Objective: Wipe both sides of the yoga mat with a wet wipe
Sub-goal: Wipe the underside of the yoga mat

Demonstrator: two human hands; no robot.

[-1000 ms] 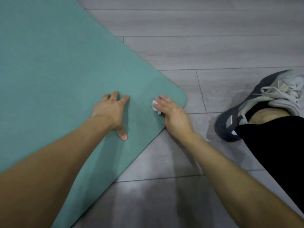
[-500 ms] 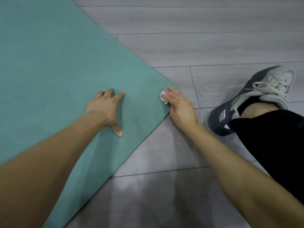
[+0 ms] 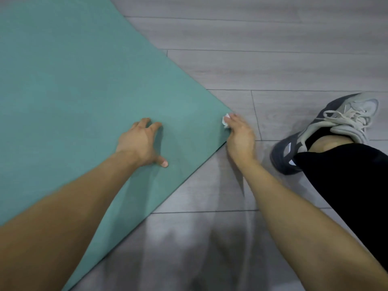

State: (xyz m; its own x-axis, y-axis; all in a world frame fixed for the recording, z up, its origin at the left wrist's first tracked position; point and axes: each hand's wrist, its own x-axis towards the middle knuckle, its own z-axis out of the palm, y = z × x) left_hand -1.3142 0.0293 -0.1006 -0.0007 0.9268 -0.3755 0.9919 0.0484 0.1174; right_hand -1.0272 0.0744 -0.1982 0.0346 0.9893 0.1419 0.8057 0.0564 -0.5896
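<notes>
The yoga mat [image 3: 79,85] lies flat on the grey plank floor [image 3: 273,66], its corner directly under the right hand [image 3: 239,137]. That hand holds the wet wipe [image 3: 225,121] bunched beneath its fingertips, a small white wad showing just ahead of them at the mat's corner; how tightly the fingers close on it cannot be told from this angle. The left hand [image 3: 140,141] presses on the mat inboard of the wipe, fingers spread and thumb out, gripping nothing. Judged by appearance, the mat is light, soft and flexible, with a matte surface likely to drag against a damp wipe and creep over smooth flooring unless pinned. For turning it, the corner beside the wipe looks the best purchase: thin, free-edged, easily pinched and peeled back. A shoe [image 3: 327,133] stands well to the outside of the wipe hand.
</notes>
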